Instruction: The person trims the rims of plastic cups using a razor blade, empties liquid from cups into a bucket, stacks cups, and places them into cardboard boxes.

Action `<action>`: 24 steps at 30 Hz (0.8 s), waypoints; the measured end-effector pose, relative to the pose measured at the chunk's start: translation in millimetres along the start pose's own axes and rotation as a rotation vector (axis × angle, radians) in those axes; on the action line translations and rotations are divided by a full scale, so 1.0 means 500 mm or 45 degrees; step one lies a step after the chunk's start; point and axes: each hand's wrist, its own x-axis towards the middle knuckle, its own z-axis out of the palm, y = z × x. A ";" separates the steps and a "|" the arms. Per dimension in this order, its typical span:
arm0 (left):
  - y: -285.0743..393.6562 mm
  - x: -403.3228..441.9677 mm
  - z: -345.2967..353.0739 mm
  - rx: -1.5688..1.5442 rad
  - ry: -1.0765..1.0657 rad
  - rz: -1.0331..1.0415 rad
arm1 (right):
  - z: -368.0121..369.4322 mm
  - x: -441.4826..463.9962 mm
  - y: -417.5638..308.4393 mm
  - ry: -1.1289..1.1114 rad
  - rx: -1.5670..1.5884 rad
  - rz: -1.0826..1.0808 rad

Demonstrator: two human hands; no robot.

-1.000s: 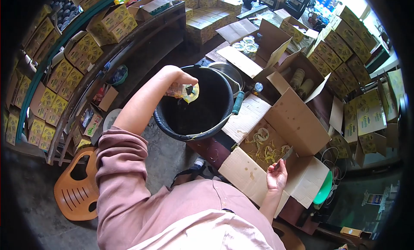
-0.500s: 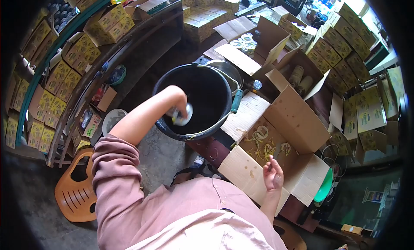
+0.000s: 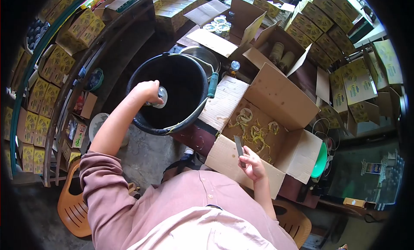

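Over the inside of a black bucket [image 3: 202, 84], my left hand [image 3: 147, 93] is closed around a small clear round container [image 3: 162, 97]. Its shape suggests a jar, but my fingers hide part of it. My right hand [image 3: 253, 164] grips a flat grey blade [image 3: 239, 146], which points up and away from me. That hand is above the near flap of an open cardboard box [image 3: 286, 107]. Yellow-green strips and rings of peelings [image 3: 257, 134] lie on the box's bottom.
A metal pot [image 3: 200, 55] and a small glass bottle [image 3: 234, 67] stand beside the bucket. Farther back, an open carton holds several lidded jars [image 3: 219, 25]. Stacked yellow cartons [image 3: 321, 30] line the right side. An orange plastic chair [image 3: 73, 207] is at lower left.
The scene has shifted left in view as my head turned. My right hand has turned, bringing the blade into clear sight. My left hand still holds the container over the bucket.
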 end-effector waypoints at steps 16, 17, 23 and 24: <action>-0.005 0.006 -0.021 0.237 -0.209 0.027 | -0.018 -0.047 -0.041 0.219 0.261 -0.472; -0.010 0.011 -0.007 0.125 0.106 0.103 | -0.012 -0.037 -0.035 0.256 0.153 -0.490; -0.001 0.006 -0.009 0.298 0.407 0.394 | -0.009 0.019 -0.051 -0.063 -0.685 -0.033; -0.003 0.005 -0.016 0.243 0.388 0.390 | 0.004 0.019 -0.062 -0.086 -0.770 0.047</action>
